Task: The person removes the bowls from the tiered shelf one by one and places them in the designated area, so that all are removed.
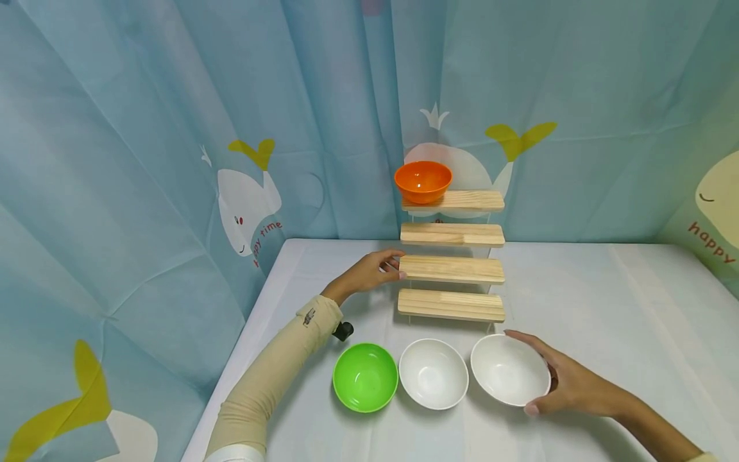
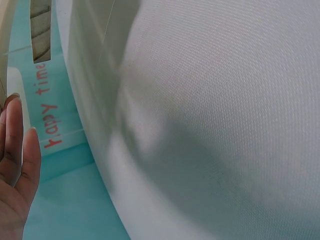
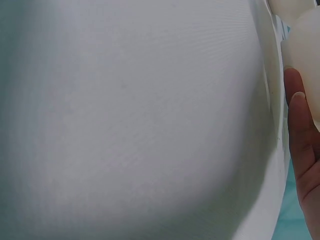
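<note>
My left hand [image 1: 369,273] is at the left end of a tiered wooden shelf stand [image 1: 451,269], thumb and forefinger pinching the end of its third board from the top. In the left wrist view, the fingers [image 2: 15,135] are by that board's edge. My right hand [image 1: 577,385] grips the right rim of a white bowl [image 1: 508,369], thumb in front and fingers behind; the right wrist view shows fingers against the bowl's [image 3: 307,55] outside. Left of it are another white bowl [image 1: 433,374] and a green bowl [image 1: 365,377]. An orange bowl [image 1: 423,182] sits on the top board's left end.
A white cloth [image 1: 606,321] covers the table. Behind it and to the left hangs a light-blue curtain [image 1: 346,128] with whale prints. A small black object [image 1: 343,331] shows beside the left sleeve [image 1: 277,372].
</note>
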Demonstrator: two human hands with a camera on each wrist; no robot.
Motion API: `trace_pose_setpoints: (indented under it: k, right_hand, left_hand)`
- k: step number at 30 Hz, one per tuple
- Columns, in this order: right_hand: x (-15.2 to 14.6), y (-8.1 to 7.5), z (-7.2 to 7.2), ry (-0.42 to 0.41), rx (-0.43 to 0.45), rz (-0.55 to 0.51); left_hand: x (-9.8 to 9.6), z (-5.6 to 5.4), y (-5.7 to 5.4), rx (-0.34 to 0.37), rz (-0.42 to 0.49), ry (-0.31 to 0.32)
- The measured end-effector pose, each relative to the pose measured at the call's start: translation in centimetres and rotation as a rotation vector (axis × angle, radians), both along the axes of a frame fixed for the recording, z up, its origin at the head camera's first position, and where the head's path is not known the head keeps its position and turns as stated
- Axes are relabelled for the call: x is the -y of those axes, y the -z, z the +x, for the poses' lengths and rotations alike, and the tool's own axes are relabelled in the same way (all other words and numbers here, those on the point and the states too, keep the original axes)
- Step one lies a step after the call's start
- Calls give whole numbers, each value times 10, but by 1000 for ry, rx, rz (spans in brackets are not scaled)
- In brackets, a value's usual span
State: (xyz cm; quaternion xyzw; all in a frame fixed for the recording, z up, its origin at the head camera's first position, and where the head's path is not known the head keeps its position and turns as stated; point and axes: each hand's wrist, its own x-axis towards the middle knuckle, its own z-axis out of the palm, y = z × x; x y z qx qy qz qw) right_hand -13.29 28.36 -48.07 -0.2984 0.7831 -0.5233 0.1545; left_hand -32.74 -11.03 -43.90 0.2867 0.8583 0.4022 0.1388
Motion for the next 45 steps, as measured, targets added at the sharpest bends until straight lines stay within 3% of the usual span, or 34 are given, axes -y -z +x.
trace_pose_setpoints:
  k: [12,26,35,45]
  right_hand:
    - [1,3,0,-1,6,25]
    - [-1,2,2,-12,99,65]
    - [-4,4,2,-91,182,-26]
    - [-4,4,3,-97,168,-43]
  left_hand:
    - [0,1,0,18,-4,-7]
    - [-1,1,-1,21,-4,-23]
    - [-1,1,0,28,3,-20]
    - [0,2,0,22,3,-16]
